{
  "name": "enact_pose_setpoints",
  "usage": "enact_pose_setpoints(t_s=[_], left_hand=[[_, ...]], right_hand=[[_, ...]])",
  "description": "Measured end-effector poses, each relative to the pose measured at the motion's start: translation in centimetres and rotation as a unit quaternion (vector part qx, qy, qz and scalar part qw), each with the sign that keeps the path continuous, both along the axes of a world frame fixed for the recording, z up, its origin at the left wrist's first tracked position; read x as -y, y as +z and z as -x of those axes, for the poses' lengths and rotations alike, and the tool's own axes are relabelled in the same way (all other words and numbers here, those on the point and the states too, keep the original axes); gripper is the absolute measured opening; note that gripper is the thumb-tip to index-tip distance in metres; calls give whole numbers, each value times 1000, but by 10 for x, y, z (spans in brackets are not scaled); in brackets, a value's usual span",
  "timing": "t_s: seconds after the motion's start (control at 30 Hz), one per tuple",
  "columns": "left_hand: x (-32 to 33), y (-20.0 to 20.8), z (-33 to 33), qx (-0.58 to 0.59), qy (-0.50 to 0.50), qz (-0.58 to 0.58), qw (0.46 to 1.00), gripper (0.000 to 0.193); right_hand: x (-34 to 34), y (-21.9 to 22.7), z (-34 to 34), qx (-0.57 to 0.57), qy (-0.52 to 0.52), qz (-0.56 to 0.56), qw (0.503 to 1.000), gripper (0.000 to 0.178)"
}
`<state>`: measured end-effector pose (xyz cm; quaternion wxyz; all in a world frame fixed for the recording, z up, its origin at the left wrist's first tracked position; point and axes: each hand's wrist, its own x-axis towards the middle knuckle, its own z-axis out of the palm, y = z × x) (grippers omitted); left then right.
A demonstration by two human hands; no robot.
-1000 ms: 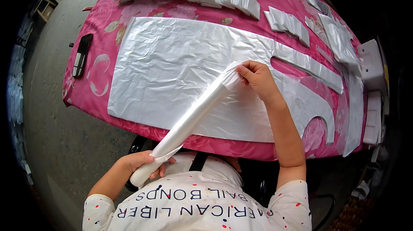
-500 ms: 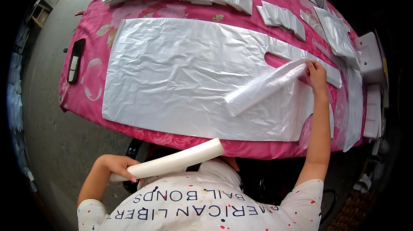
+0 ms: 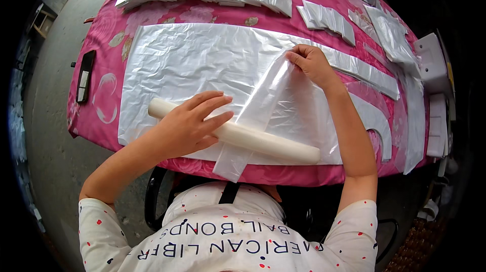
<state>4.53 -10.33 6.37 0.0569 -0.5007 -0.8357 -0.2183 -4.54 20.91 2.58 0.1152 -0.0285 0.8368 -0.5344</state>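
By remote view: I have just brought the white tube [image 3: 255, 139] over the tabletop [image 3: 93, 122], across the plastic strip [image 3: 266, 90] my right hand [image 3: 314, 65] pinches; left hand [image 3: 190, 124], fingers spread, tops the tube, so the two overlap.

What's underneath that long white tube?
A translucent plastic strip runs beneath the white tube, showing on both sides, with the large silvery sheet under that. Whatever lies directly below the tube is covered, and the left hand hides some too.
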Motion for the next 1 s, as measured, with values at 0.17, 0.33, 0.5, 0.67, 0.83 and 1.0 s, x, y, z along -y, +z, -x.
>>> enact_pose_setpoints(t_s=[0.17, 0.33, 0.5, 0.67, 0.83, 1.0], left_hand=[[-20, -43, -56, 52, -164, 37, 984, 56], [-25, -67, -74, 69, -165, 149, 973, 76], [-28, -67, -82, 2, -146, 176, 974, 72], [-31, -75, -98, -1, -116, 188, 975, 71], [-35, -74, -102, 12, -96, 178, 979, 71], [-31, -68, -100, 80, -128, 148, 977, 75]], right_hand=[[4, -4, 13, 24, 33, -21, 999, 18], [2, -2, 21, 61, 4, 6, 998, 23], [15, 12, -7, -97, -100, -27, 990, 44], [70, 26, -124, -219, 157, -178, 946, 49], [60, 7, -164, -262, 80, -329, 904, 57], [-20, 3, -164, -216, -103, -413, 879, 58]])
